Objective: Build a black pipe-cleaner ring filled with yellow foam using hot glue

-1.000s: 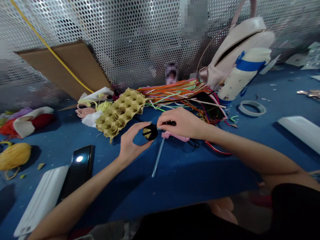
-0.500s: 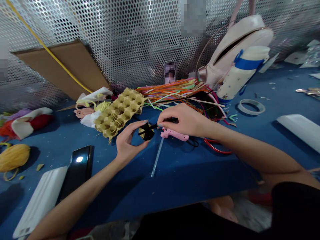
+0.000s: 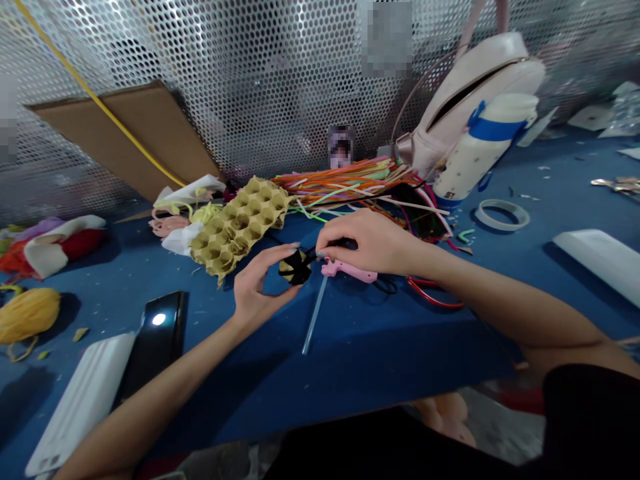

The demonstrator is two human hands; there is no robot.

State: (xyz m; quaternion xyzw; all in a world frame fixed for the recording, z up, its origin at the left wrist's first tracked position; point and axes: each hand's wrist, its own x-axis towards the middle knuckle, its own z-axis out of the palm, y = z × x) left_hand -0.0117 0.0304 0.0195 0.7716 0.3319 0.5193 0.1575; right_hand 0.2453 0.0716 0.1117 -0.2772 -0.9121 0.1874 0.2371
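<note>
Between the thumb and fingertips of my left hand (image 3: pixel 257 283) is a small egg-carton cup (image 3: pixel 295 267), yellowish with black strips crossing it. My right hand (image 3: pixel 365 243) pinches a black strip (image 3: pixel 311 255) that runs from the cup's right side. The strip's other end is hidden in my right palm. Just below my right hand lies a pink glue gun (image 3: pixel 353 271) on the blue table. A translucent stick (image 3: pixel 315 317) slants down toward me from near the gun's left end.
Beyond my hands lie an egg carton (image 3: pixel 240 223) and a heap of coloured pipe cleaners (image 3: pixel 340 183). A white bottle (image 3: pixel 487 150) leans on a pale bag (image 3: pixel 480 80) at the back right. Tape (image 3: pixel 502 215) lies right; a phone (image 3: pixel 155 333) and yellow yarn ball (image 3: pixel 30 313) lie left.
The egg-carton cup has turned slightly in my left hand and shifted a little right, so the black strips cross it differently. My right hand has barely moved.
</note>
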